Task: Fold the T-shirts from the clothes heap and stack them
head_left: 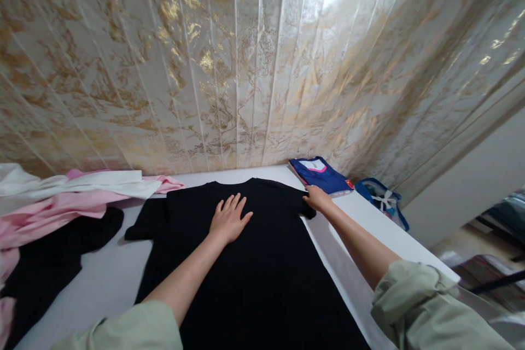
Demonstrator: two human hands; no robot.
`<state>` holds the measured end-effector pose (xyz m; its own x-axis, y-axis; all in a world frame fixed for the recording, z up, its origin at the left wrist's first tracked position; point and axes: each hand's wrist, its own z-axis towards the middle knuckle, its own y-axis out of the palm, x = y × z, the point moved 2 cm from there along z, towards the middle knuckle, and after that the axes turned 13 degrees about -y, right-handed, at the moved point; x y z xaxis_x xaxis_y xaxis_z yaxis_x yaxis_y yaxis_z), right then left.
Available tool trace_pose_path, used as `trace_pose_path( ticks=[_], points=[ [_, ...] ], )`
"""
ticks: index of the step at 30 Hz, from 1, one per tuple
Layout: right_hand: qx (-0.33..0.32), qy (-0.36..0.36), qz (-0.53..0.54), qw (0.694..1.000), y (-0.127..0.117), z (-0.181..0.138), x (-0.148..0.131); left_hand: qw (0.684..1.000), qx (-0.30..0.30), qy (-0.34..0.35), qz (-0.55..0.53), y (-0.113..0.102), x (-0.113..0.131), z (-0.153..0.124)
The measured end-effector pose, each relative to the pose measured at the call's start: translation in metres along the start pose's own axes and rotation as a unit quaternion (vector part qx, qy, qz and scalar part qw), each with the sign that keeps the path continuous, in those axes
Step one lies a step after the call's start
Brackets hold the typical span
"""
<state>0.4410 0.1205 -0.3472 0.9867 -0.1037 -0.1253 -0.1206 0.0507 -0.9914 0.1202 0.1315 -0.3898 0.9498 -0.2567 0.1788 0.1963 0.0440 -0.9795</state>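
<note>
A black T-shirt (pixel 254 273) lies spread on the white table, its neckline toward the curtain and its lower part running out of view at the bottom. My left hand (pixel 230 220) rests flat on the upper chest of the shirt, fingers spread. At the right sleeve, my right hand (pixel 318 198) is closed on the edge of the fabric, thumb and fingers pinching it. The shirt's left sleeve lies stretched out on the table.
Pink and white garments (pixel 82 194) lie heaped at the left, with another black garment (pixel 53 257) beside them. A folded navy garment (pixel 326 176) sits at the back right, near a blue-edged clear bag (pixel 383 199). A patterned curtain (pixel 229 65) hangs behind the white table (pixel 394 240).
</note>
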Motion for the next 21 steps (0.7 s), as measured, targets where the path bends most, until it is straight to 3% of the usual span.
trace_pose_path(
  ticks=[8,16,21],
  points=[
    [-0.014,0.051,0.07,0.996,0.0,0.014,0.02,1.0,-0.005,0.0,0.001,0.0,0.0,0.001],
    [0.116,0.088,0.177,0.973,-0.001,0.013,0.031,1.0,0.006,0.002,0.002,0.001,-0.001,0.0],
    [0.116,0.113,0.2,0.966,0.013,-0.008,0.032,1.0,0.008,0.004,0.002,0.001,-0.001,0.0]
  ],
)
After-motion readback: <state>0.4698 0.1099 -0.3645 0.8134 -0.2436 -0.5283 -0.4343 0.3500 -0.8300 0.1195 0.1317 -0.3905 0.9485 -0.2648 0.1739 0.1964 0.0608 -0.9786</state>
